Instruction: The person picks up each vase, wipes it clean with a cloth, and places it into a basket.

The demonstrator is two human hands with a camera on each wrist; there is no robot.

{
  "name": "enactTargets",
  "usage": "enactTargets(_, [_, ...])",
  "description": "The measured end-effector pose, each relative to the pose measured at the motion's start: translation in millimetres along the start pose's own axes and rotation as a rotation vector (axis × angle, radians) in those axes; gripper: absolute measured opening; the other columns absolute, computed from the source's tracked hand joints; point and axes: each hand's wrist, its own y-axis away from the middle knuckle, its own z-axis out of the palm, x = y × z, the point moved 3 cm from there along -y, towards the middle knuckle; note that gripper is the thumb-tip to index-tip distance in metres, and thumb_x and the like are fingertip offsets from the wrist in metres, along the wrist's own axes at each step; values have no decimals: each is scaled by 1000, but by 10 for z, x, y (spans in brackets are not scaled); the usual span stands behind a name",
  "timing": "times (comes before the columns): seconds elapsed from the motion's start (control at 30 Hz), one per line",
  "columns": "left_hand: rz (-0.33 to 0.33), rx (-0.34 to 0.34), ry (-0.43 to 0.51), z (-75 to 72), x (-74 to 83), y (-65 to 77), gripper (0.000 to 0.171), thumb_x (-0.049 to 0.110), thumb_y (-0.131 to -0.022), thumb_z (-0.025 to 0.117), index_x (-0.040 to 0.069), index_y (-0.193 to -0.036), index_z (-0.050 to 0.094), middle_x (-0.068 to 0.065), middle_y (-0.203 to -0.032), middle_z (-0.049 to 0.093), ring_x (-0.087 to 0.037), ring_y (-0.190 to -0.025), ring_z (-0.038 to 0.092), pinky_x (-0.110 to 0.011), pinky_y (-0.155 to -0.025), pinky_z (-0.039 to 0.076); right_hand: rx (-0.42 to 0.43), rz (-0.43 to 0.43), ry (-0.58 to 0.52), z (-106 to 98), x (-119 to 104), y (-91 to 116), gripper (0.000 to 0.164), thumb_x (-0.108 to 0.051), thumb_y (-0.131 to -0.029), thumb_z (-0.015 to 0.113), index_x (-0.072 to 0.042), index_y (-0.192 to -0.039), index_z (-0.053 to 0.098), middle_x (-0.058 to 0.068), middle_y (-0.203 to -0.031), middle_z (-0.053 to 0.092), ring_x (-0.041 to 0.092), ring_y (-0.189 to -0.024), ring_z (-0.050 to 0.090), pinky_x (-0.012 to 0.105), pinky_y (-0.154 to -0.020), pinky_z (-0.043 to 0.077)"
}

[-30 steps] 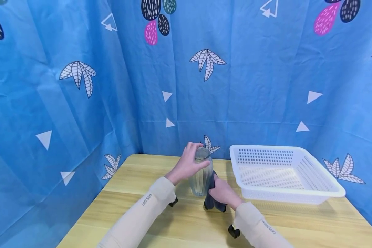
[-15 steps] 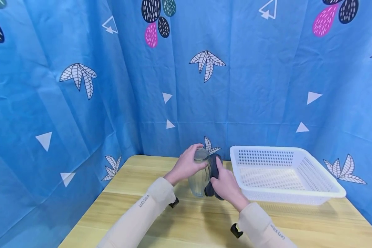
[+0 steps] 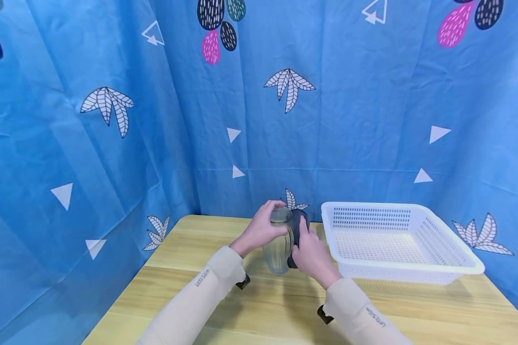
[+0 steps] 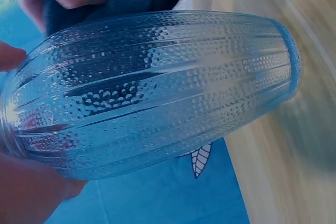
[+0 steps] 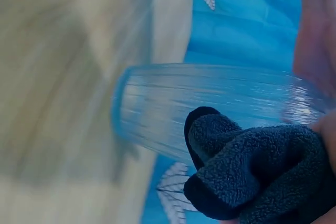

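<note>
- Head view: a clear, ribbed, barrel-shaped glass vase (image 3: pixel 277 256) is held roughly upright above the middle of the wooden-topped counter (image 3: pixel 190 273), toward its far side; whether its base is touching the surface cannot be told.
- The vase's upper end is gripped by the left hand (image 3: pixel 261 227), with the thumb laid across the near side and the fingers curved around the far side of the rim.
- A bunched, dark blue-grey, fleecy cloth with black edging (image 5: pixel 257 171) is clasped in the right hand (image 3: pixel 312 251) and is set against the vase's upper right side.
- Bumpy, dimpled texture between the ribs is shown by the left wrist view, and the cloth is partly seen through the glass.
- To the right, a white, rectangular, perforated plastic basket (image 3: pixel 401 270) is placed near the vase, without being touched.
- Both arms are covered by cream-coloured printed sleeves (image 3: pixel 190 299).
- Behind the counter, a blue patterned fabric curtain (image 3: pixel 259 105) is hung.
</note>
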Motion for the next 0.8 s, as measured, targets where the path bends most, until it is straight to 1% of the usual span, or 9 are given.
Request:
enactTargets(0.17, [-19,34,-12,26,-17,21,62,40,-73,75,29,-127,46,12,-128,46,-15,-121,42,-43,-96,38,-154,9,-37,242,159,34,79,-14,-82,56,6,-144,12,24,-103,61,26,-72,61,39,-62,48])
enactTargets(0.27, [-17,57,-34,48,-26,16,68,55,-70,72,32,-128,44,15,-127,46,-14,-120,43,-42,-95,39,-234,-14,-53,346,233,57,76,-9,-80,56,11,-142,16,24,-101,63,22,-72,60,36,-61,45])
enactTargets(0.37, [4,87,-59,57,-29,11,71,62,-70,67,33,-131,42,13,-132,43,-13,-122,41,-42,-97,38,-272,-28,-52,389,275,61,74,-8,-80,56,12,-141,20,25,-105,62,21,-72,58,35,-62,44])
enactTargets(0.43, [9,102,-71,60,-30,11,71,63,-71,66,33,-131,41,10,-134,40,-13,-122,40,-42,-97,38,-301,-19,-83,402,313,52,72,-9,-82,54,9,-142,19,20,-88,64,18,-57,53,34,-53,41])
enactTargets(0.5, [3,108,-83,66,-27,17,71,62,-73,64,32,-132,40,9,-132,37,-12,-121,40,-40,-96,39,-304,-14,-113,382,336,51,72,-9,-83,55,7,-143,18,18,-79,63,18,-50,48,32,-50,40])
enactTargets(0.57, [-6,109,-89,73,-25,20,68,57,-74,66,31,-131,40,8,-126,37,-11,-116,41,-38,-93,41,-282,-19,-150,340,338,54,72,-9,-82,56,5,-144,20,18,-79,63,18,-49,48,32,-49,40])
enactTargets(0.67, [-18,105,-115,71,-8,29,68,55,-75,67,28,-131,40,9,-122,39,-11,-113,38,-37,-91,41,-209,-20,-179,220,292,62,74,-9,-80,59,2,-144,23,26,-108,62,20,-68,58,32,-58,44])
enactTargets(0.73, [-14,110,-149,58,8,31,67,52,-75,68,26,-131,41,9,-122,41,-12,-114,37,-38,-92,39,-146,-23,-180,114,240,59,75,-10,-80,60,-1,-145,24,25,-118,58,21,-81,61,33,-65,46])
enactTargets(0.8, [-15,113,-188,37,31,33,68,52,-75,68,25,-131,42,10,-124,44,-13,-116,36,-40,-94,37,-75,-30,-191,-10,177,50,76,-11,-80,60,-5,-146,23,25,-119,57,23,-88,62,35,-69,48])
